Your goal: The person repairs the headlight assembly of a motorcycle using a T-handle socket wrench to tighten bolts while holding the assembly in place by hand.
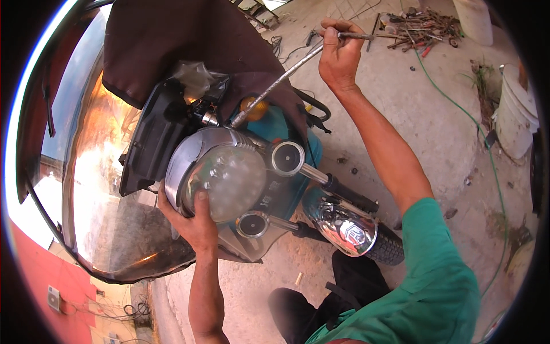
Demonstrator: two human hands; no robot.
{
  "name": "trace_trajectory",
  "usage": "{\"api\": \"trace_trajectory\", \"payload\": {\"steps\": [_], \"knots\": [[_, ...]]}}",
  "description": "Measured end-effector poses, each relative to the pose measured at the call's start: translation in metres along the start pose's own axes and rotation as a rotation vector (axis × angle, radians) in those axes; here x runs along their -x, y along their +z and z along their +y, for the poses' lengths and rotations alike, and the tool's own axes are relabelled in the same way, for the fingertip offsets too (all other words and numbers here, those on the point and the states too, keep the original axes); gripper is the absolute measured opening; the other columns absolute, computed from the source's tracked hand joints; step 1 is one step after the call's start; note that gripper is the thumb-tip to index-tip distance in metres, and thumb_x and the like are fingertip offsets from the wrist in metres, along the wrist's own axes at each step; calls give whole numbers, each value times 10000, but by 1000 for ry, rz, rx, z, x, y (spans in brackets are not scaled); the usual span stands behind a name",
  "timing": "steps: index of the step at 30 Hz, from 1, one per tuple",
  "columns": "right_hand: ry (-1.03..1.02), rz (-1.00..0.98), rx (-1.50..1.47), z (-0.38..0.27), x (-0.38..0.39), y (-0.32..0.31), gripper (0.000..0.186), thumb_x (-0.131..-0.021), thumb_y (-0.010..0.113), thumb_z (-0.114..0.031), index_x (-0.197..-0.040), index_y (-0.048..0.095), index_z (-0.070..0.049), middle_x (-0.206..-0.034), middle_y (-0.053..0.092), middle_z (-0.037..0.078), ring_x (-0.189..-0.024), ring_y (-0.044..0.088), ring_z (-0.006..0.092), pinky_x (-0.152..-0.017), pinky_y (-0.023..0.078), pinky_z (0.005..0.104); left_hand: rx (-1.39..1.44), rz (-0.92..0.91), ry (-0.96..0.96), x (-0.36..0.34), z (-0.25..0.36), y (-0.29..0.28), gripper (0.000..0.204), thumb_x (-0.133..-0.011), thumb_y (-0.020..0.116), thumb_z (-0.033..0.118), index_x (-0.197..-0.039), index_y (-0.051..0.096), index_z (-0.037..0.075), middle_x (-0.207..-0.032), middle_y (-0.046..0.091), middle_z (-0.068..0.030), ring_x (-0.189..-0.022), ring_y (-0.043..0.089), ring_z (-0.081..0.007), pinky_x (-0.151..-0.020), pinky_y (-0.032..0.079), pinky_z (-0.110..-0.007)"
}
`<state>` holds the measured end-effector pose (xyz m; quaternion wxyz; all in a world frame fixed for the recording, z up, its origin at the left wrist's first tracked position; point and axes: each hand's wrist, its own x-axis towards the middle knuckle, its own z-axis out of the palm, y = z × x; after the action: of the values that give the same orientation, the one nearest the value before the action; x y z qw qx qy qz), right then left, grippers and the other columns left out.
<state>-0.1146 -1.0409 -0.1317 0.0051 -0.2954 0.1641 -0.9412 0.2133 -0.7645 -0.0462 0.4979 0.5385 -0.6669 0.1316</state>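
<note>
My left hand (197, 221) grips the round headlight (232, 180) at its lower left edge, its thumb on the lens and its fingers round the chrome housing. My right hand (342, 54), raised at the upper middle, closes round the handle end of a long steel T-handle wrench (286, 74). Its shaft slants down to the area just behind the headlight, beside an orange turn signal (254, 109). What the tip meets is hidden from me. The headlight belongs to a blue motor tricycle with a chrome front mudguard (346, 226). Two round chrome-ringed caps (287, 158) flank the lamp.
A black plastic panel (157, 135) and a clear windshield (114, 189) stand to the left. Loose hand tools lie heaped (427, 28) at the upper right, near white buckets (514, 114). A green hose (492, 160) runs over the concrete. The front tyre (387, 246) is close to my knees.
</note>
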Motion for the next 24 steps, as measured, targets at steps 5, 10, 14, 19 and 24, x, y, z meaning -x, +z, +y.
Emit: {"api": "trace_trajectory", "payload": {"steps": [5,10,14,19,24], "knots": [[-29,-107,210,4,-6,5,344,-1061,628,-225,-1280,479,-5,-1113,719,111,-946,714,236,-858,567,365,7,26,30,2,1,3,814,-961,759,337,-1569,376,-46,-1530,442,-232,-1419,446,-344,-1206,340,-474],[257,-662,902,-22,-38,26,455,-1026,571,-263,-1318,457,67,-1143,704,334,-1051,681,492,-925,537,540,-15,24,25,2,-3,0,807,-965,760,325,-1568,376,-50,-1528,444,-231,-1417,448,-342,-1205,339,-473],[26,-336,597,14,-31,17,386,-1075,613,-285,-1304,494,2,-1164,747,132,-1055,739,288,-900,578,387,-31,20,44,-1,-1,2,800,-970,755,318,-1568,374,-53,-1530,442,-230,-1420,445,-340,-1206,337,-469],[14,-218,304,19,-11,16,441,-1050,625,-300,-1324,487,17,-1164,747,152,-1065,741,343,-913,576,438,15,5,-7,-2,2,2,969,-909,809,446,-1582,327,-59,-1537,391,-244,-1454,402,-363,-1211,343,-503],[209,-442,566,0,-16,15,516,-1016,599,-381,-1317,500,26,-1118,751,207,-1045,737,406,-923,567,503,4,16,-25,0,1,0,962,-909,808,437,-1581,329,-56,-1540,389,-244,-1456,399,-364,-1213,339,-506]]}}
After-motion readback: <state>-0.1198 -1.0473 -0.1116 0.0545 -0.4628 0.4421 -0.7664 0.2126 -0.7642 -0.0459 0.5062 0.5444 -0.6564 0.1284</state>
